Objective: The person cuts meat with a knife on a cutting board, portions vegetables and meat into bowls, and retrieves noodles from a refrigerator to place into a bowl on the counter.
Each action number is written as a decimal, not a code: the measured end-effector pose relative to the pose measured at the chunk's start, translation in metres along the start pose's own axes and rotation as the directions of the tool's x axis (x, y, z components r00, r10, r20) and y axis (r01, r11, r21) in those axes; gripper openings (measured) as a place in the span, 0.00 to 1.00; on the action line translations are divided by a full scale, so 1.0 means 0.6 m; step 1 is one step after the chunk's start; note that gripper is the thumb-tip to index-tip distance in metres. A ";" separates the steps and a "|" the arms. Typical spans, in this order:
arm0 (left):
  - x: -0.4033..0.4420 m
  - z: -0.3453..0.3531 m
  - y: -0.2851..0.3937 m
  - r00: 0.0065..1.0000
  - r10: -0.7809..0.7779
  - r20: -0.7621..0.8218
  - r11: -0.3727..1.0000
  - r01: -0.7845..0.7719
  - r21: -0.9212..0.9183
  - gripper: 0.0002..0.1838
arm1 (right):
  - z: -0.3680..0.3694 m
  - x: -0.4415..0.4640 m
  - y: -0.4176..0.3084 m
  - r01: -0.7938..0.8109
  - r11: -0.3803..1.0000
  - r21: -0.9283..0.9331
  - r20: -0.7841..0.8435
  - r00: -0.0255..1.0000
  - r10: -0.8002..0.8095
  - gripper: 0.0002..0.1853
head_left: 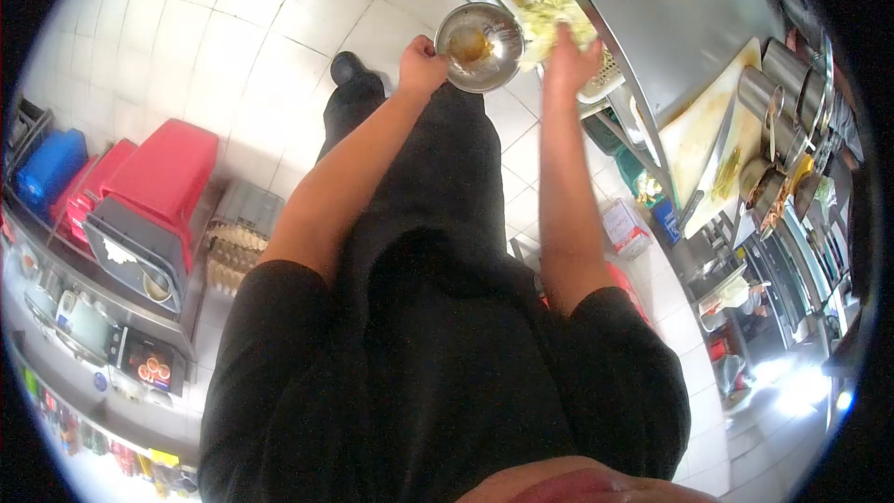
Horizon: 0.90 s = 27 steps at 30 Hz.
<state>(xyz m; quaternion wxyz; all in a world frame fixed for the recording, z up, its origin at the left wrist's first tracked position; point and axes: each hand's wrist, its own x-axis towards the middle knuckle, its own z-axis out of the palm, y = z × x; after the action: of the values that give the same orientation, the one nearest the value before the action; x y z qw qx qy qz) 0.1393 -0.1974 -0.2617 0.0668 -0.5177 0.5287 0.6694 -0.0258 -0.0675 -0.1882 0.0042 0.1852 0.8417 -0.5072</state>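
Observation:
My left hand [424, 67] is closed on the rim of a round metal bowl [507, 40], which is held out over the floor. Inside the bowl lies a small amount of brownish-yellow liquid or sauce [468, 44]. Just to the right, my right hand [575, 62] grips a loose bunch of shredded pale-green leaves [540, 30], slightly smeared by motion. That hand is over the edge of a white perforated basket [610, 77], which holds more of the same shreds. Whether they are lettuce or cabbage I cannot tell.
A steel counter [643, 0] runs along the right, bearing a cutting board [698, 144] with a knife [712, 158] and metal pots [762, 93]. Red bins [172, 172] and egg trays [233, 256] stand at left. A green container [636, 175] sits below the counter.

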 end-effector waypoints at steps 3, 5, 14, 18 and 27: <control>-0.017 0.011 0.027 1.000 -0.006 -0.006 1.000 0.006 0.019 0.05 | 0.017 -0.096 0.027 0.320 0.920 -0.226 0.204 0.939 -0.276 0.24; -0.011 0.013 0.026 1.000 -0.001 -0.008 1.000 0.001 0.023 0.06 | 0.039 -0.124 0.076 0.466 0.849 -0.249 0.366 0.857 -0.363 0.28; 0.008 0.005 0.004 0.999 0.001 0.048 0.994 0.004 -0.110 0.06 | -0.027 -0.041 -0.004 0.303 0.863 -0.404 0.661 0.749 0.047 0.33; 0.009 0.011 0.012 0.999 -0.012 0.040 0.994 0.016 -0.107 0.07 | -0.071 0.123 0.020 0.152 0.765 -0.626 0.334 0.939 0.087 0.35; 0.005 0.020 0.022 0.999 -0.033 0.022 0.996 0.035 -0.082 0.06 | 0.056 0.191 0.189 0.118 0.567 -0.815 0.259 0.950 0.174 0.44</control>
<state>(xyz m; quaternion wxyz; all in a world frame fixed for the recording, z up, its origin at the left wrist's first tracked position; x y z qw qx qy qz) 0.1219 -0.1952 -0.2568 0.0622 -0.5219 0.4911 0.6947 -0.1026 -0.0138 -0.3234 0.2299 0.0932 0.9655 -0.0794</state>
